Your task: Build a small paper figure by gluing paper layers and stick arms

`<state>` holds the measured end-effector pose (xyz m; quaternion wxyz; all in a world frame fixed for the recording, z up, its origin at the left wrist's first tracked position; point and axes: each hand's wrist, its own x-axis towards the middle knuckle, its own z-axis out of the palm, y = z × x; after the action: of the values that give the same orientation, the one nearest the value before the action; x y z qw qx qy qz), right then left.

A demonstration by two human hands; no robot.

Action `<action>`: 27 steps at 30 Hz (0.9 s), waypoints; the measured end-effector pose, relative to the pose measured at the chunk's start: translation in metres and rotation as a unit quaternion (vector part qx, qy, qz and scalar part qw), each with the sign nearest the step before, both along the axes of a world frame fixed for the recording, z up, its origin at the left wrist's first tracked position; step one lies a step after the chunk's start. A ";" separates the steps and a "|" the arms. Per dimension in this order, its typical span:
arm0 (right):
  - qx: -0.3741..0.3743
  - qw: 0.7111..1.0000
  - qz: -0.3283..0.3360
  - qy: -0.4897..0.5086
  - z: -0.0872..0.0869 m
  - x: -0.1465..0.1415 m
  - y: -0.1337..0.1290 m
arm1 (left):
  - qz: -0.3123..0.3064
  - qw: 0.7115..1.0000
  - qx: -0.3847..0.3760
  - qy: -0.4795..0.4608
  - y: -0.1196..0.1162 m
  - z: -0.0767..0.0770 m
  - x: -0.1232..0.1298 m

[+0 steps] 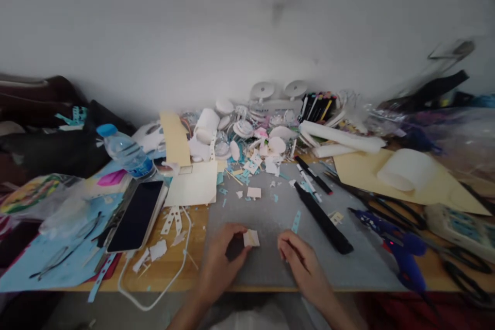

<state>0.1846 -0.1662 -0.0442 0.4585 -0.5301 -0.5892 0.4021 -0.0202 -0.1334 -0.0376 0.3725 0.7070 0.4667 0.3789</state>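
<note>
Between the thumb and fingertips of my left hand [226, 258] is a small whitish square of card [251, 238] with a tan mark on its face. To its right, my right hand [303, 263] hovers over the grey mat [266, 216] with its fingers curled together; whatever they may pinch is hidden. A second pale card piece [254, 192] lies flat on the mat beyond both hands. Just past my right hand rests a light blue punched strip [296, 221].
A black knife-shaped tool [323, 219] and pens [313, 175] lie to the right, near a blue glue gun [398, 247] and scissors [402, 210]. A phone [136, 216], white cable [181, 263] and water bottle [126, 152] are left. Paper scraps and white rolls [340, 136] crowd the back.
</note>
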 end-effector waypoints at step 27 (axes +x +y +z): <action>-0.033 0.996 -0.067 0.056 -0.003 -0.001 0.009 | 0.013 0.998 0.049 -0.033 0.002 -0.013 -0.003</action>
<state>0.1840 -0.1571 -0.0472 0.4988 -0.5601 -0.5119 0.4188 -0.0236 -0.1312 -0.0511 0.3470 0.7055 0.4445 0.4293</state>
